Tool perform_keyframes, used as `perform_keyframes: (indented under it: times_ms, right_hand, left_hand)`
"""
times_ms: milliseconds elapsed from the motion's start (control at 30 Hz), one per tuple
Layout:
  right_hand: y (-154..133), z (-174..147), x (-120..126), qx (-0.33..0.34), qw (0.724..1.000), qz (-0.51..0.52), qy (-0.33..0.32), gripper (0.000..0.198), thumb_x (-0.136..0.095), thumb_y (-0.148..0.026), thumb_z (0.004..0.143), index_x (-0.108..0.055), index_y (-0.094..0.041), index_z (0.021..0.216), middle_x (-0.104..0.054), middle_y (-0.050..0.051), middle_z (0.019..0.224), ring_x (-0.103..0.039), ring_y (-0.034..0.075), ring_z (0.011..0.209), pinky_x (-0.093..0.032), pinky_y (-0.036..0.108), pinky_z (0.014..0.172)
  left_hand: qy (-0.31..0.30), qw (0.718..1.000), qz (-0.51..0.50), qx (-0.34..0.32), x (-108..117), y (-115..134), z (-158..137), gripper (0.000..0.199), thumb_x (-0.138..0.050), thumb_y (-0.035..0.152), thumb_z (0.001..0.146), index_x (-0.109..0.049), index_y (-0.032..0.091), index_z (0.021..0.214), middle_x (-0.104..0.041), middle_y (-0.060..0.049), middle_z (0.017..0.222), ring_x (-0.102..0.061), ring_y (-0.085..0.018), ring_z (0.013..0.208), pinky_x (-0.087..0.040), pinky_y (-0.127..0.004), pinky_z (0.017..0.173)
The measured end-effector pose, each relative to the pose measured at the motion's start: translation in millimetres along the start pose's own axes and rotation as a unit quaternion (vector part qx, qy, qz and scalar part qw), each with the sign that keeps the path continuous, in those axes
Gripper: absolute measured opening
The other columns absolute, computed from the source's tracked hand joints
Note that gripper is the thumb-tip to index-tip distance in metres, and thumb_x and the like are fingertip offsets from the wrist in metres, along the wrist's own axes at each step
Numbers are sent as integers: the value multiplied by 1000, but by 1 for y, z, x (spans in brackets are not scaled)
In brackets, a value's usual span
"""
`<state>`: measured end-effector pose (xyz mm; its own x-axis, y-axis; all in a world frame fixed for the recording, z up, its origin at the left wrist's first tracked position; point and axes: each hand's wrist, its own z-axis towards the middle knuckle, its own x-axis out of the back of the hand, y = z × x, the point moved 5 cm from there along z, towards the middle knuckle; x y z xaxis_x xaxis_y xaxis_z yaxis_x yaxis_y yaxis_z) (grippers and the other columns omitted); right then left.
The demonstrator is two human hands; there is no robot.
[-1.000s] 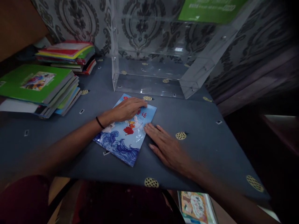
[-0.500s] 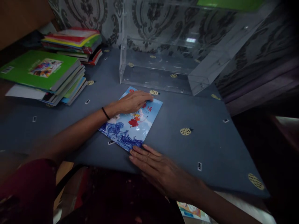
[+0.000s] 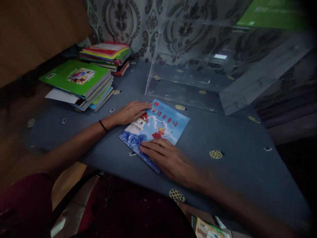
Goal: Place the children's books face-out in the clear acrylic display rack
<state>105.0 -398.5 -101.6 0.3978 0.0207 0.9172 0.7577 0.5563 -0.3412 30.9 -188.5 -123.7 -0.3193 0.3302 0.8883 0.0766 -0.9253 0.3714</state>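
Note:
A blue picture book (image 3: 170, 115) with red lettering and a wave drawing lies flat on the table, its cover facing up. At its left edge rests my left hand (image 3: 132, 112), fingers stretched out, the tips touching the cover's upper left. My right hand (image 3: 167, 157) lies with extended fingers over the lower right part of the cover and hides some of the waves. Neither hand grips the book. A dark band circles my left wrist.
A clear acrylic shelf (image 3: 183, 96) stands behind the book, with a green item (image 3: 274, 15) at its top right. To the left are a stack topped by a green book (image 3: 74, 77) and another colourful book stack (image 3: 106, 51). The blue-grey table (image 3: 237, 185) has pineapple prints.
My left hand has slid from the cover's upper middle to its left edge. My right hand has moved from the bottom corner onto the cover. The camera view has shifted left.

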Motion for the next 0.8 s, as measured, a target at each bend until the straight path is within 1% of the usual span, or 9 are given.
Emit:
perform_keyframes:
  times_ms: [100,200,267,333,467,633,700,800]
  right_hand:
    - [13,35,-7,13,999,-37,-13,40,-38,-22,105,-56,-18,141,-60,10,145,-50,25,138,-44,51,114]
    - [16,64,-16,29,998,-40,-38,43,-37,-29,106,-53,-18,144,-54,9,151,-44,25,144,-38,52,119]
    - [14,77,-23,43,997,-36,-55,44,-35,-29,106,-51,-17,146,-51,10,154,-41,24,146,-34,51,122]
    - [13,83,-29,68,995,-29,-72,46,-34,-24,105,-49,-17,148,-48,9,157,-38,22,149,-28,50,124]
    - [11,80,-32,107,987,0,-119,52,-44,-15,99,-44,-22,151,-44,4,159,-29,21,153,-19,50,127]
    - [4,65,-24,112,979,54,-164,55,-44,-7,97,-51,-29,146,-50,-1,155,-20,18,155,-11,54,128]
    - [-2,58,-22,118,975,70,-176,56,-46,-5,95,-52,-29,145,-52,-2,153,-17,18,156,-10,55,128]
    - [-10,45,-19,121,974,86,-172,53,-49,-5,95,-54,-25,144,-52,0,153,-17,19,156,-13,54,128]
  left_hand:
    - [-2,1000,3,9,-4,-1,0,41,-39,24,104,-53,19,142,-54,-10,151,-49,-20,141,-36,-43,119]
    - [3,1000,-4,6,-7,-4,1,41,-40,21,103,-53,19,142,-55,-10,151,-48,-19,142,-37,-43,118]
    - [5,1000,-8,2,-7,-6,1,41,-41,19,102,-52,19,142,-55,-10,150,-48,-19,142,-36,-42,118]
    - [1,1000,-9,1,-8,-6,1,41,-40,18,102,-52,19,142,-56,-9,150,-47,-18,143,-35,-41,119]
    - [-13,1000,-14,3,-7,-4,0,41,-40,19,103,-52,18,142,-55,-9,150,-46,-19,144,-35,-39,119]
    - [-21,1000,-18,5,-2,2,-3,40,-39,25,106,-52,20,144,-55,-7,151,-44,-20,145,-34,-39,119]
    - [-24,1000,-17,8,-2,3,-3,40,-38,26,106,-51,21,144,-55,-7,151,-44,-20,145,-34,-38,119]
    - [-25,1000,-14,12,-2,3,-3,40,-38,25,106,-51,21,144,-55,-7,151,-44,-20,145,-34,-39,119]
